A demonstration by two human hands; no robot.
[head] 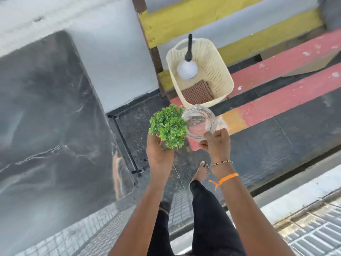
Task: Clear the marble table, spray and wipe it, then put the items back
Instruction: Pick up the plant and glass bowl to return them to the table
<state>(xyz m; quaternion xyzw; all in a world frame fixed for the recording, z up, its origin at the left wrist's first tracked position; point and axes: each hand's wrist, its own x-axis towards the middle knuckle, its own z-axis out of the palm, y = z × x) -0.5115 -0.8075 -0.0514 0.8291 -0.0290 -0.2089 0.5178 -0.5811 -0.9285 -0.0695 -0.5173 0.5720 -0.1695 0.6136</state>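
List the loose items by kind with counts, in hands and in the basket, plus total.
Small green plant, held in left hand: 1
Glass ashtray, held in right hand: 1
Spray bottle, in basket: 1
Checked cloth, in basket: 1
Basket: 1
Total: 5

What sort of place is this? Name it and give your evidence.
Probably an outdoor terrace or balcony sitting area, though hard to be sure. Painted yellow and red bench slats, dark stone floor tiles and a glossy dark marble table suggest it.
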